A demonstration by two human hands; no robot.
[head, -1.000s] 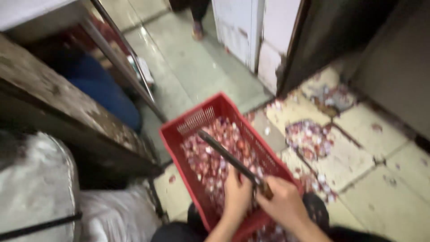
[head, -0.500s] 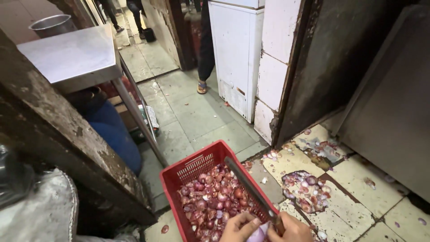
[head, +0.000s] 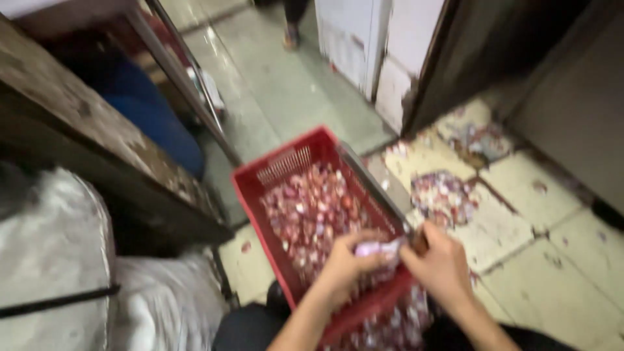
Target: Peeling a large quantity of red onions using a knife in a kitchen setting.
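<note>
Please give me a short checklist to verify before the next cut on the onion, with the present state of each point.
1. Left hand has a firm hold on the pale peeled onion: ok, the fingers wrap around it.
2. Right hand grips the knife by its handle: ok, though the picture is blurred.
3. Left fingertips away from the blade edge: cannot tell, the blur hides it.
4. Work is held over the red crate: ok, both hands are above its near end.
5. Crate has room for more: ok, the onions lie below its rim.
6. Floor beside the crate free of peels: not ok, a heap of onion skins lies on the tiles.
</note>
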